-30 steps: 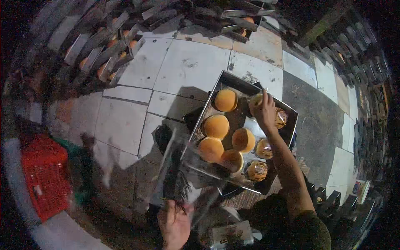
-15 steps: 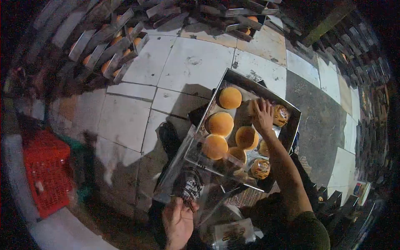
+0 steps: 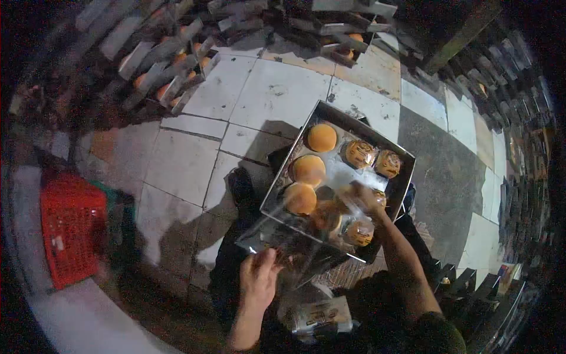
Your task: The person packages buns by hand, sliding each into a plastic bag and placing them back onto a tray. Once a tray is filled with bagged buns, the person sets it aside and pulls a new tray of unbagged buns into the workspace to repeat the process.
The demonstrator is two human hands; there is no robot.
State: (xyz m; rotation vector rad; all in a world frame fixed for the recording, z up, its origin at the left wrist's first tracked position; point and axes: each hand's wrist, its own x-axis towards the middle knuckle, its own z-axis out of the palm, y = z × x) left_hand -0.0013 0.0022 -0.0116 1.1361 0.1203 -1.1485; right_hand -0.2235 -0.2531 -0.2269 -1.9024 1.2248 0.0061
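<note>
A metal tray [image 3: 282, 177] holds bare round buns and several wrapped ones. My left hand [image 3: 257, 277] grips clear plastic bags [image 3: 259, 235] near the tray's front left corner, its fingers closed. Over the tray's middle my right hand [image 3: 367, 200] is smeared by motion; its fingers appear curled round a bun, mostly hidden by the hand and hazy plastic. A bare bun [image 3: 322, 138] sits in the far left corner, with others along the left side. Toward the far right lie a wrapped bun [image 3: 359, 153] with dark print and another wrapped bun [image 3: 388, 163].
A red plastic crate [image 3: 73, 230] stands at the left. Stacked metal trays [image 3: 159, 71] with buns rise at the back left, and more line the right side. Printed plastic packaging [image 3: 321, 315] lies close to my body. The floor [image 3: 277, 94] is light tile.
My right hand has drawn back from a wrapped bun at the far side to the tray's middle. My left hand has moved slightly up, bringing the plastic nearer the tray.
</note>
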